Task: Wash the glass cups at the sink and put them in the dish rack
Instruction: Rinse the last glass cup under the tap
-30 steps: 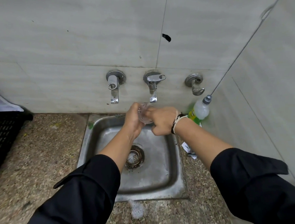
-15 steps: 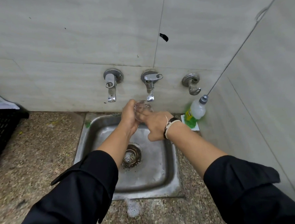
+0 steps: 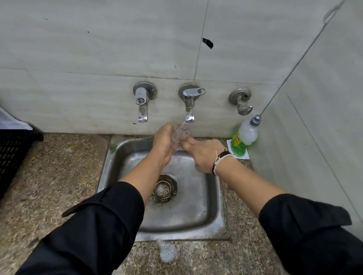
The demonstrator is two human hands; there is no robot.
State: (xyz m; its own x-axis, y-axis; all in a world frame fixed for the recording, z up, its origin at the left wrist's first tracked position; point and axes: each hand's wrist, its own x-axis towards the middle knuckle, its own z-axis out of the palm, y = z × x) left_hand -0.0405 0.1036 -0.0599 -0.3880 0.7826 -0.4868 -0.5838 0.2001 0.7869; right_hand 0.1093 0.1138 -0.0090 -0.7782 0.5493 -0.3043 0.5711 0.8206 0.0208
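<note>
- I see the glass cup [image 3: 179,135] held up over the back edge of the sink [image 3: 180,216], right under the middle tap [image 3: 189,104], with water running from the spout onto it.
- My left hand [image 3: 163,143] is curled round the cup's left side and grips it.
- My right hand [image 3: 202,155] comes at the cup from the right; its fingers reach to the glass and touch it, though I cannot tell whether they go inside or only pinch the rim. A dark band and a pale string sit on that wrist.
- Both forearms are bare, with black sleeves [image 3: 101,230] pushed back above them.
- The sink is a small square steel basin, wet and dulled, with a round strainer drain [image 3: 164,188] in its floor, partly behind my left forearm.
- A patch of foam [image 3: 166,251] lies on the counter just in front of the sink's front rim.
- The counter [image 3: 53,174] round the sink is speckled stone, brown and grey, with a few stains.
- Left of the sink, at the frame edge, stands a black slatted crate [image 3: 4,157].
- Right of the sink, in the corner, a green-and-clear bottle [image 3: 244,136] leans on a white pad smeared with green.
- On the wall above the sink sit another tap [image 3: 142,103] to the left of the running one and a curled metal fitting [image 3: 241,100] to its right.
- The walls are large pale grey tiles; a small black mark [image 3: 207,42] sits on a joint above the taps.
</note>
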